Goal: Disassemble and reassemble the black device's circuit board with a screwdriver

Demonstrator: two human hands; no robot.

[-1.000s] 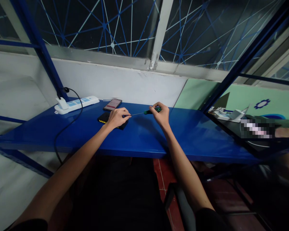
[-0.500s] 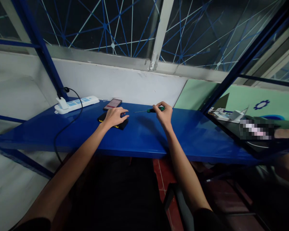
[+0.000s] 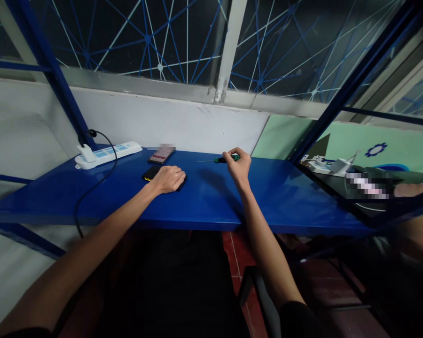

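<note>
My right hand (image 3: 238, 164) is closed around the dark green and black handle of a screwdriver (image 3: 220, 160), held above the blue table. Its thin metal shaft points left. My left hand (image 3: 169, 179) rests on a flat black case (image 3: 151, 173) with yellow marks along its near edge. The left fingers are curled together over the right part of the case and cover much of it; whatever may be between them is hidden. Just behind the case lies a phone (image 3: 161, 154) with its screen lit.
A white power strip (image 3: 109, 155) with a plugged-in adapter lies at the left, its black cable (image 3: 97, 182) crossing the blue table (image 3: 204, 206) and hanging over the front edge. Blue posts stand at both sides. Another person's hand (image 3: 411, 189) is at the far right, near a black surface with objects.
My left hand has come down and its fingers, spread apart before, are now curled over the black case. The right hand still grips the screwdriver in nearly the same place. The view shifted slightly.
</note>
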